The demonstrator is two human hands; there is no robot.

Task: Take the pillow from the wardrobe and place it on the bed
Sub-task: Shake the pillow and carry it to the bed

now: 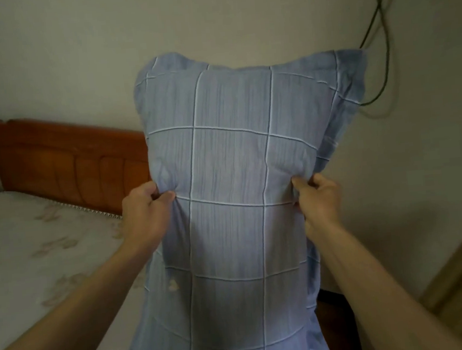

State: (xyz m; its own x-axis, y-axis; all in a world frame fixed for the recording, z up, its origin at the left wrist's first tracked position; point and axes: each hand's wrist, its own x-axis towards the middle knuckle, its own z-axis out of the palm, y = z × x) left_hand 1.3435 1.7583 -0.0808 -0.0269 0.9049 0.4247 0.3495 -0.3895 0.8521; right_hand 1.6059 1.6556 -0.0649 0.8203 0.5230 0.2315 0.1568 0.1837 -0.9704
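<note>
Bedroom, plain wall [46, 51] behind. Left hand [146, 210] and right hand [320, 197] pinch the upright pillow's [234, 160] side edges, probably for carrying. The bed [35, 247] lies left of the hands.

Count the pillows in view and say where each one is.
1. The blue checked pillow is held upright between the left hand and right hand, beside the bed. It may hide others.
</note>
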